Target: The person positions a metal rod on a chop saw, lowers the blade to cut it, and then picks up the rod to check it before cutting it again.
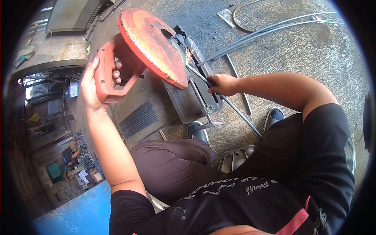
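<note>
My left hand (91, 84) is wrapped round the orange D-shaped handle (105, 74) of a chop saw, fingers curled through its opening by the trigger. The saw's worn orange blade guard (150, 43) hides most of the disc. Small sparks (188, 54) fly beside the guard's right edge, where a metal rod (241, 113) meets the saw. My right hand (224, 84) is closed round that rod, just right of the grey saw base (182, 103). The rod slants down toward my right shoe. A clamp handle (212, 125) sticks out at the base's near end.
A row of short cut rods (139, 119) lies on the floor left of the base. Long rods (270, 29) stretch away to the upper right, and a thin bar (239, 84) lies beyond my right hand. My shoes (274, 117) flank the saw. A blue surface (78, 213) is at lower left.
</note>
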The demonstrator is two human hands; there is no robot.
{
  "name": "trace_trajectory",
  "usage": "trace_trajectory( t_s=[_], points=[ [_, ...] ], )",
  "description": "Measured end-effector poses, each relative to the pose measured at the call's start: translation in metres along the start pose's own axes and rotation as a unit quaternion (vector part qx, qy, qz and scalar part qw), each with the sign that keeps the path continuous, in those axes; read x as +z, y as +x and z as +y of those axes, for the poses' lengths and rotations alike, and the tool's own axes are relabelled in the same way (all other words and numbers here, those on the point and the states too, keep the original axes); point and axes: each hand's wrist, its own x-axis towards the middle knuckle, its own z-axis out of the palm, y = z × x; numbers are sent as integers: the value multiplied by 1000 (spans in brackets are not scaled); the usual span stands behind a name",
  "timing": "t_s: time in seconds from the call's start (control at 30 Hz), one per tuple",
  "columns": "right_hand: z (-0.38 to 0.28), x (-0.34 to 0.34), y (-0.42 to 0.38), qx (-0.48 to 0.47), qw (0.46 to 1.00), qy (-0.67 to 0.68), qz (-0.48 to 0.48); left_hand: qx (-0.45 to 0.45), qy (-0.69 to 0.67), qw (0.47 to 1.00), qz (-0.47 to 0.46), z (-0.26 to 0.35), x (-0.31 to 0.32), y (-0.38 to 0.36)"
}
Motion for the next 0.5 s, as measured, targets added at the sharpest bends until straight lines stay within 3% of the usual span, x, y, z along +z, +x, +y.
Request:
trace_trajectory(
  t_s=[0.2, 0.27, 0.43, 0.5],
  points=[
    [3, 6, 6, 5, 997, 65, 50, 0, -7, 1000, 0, 0, 1, -1],
    [4, 1, 8, 152, 958, 243, -25, 1, -5, 1000, 3, 0, 1, -1],
    [29, 5, 17, 113, 952, 281, -28, 5, -1, 1000, -8, -1, -2, 0],
    [28, 2, 14, 121, 931, 336, -74, 15, 7, 1000, -14, 0, -4, 1]
  ],
)
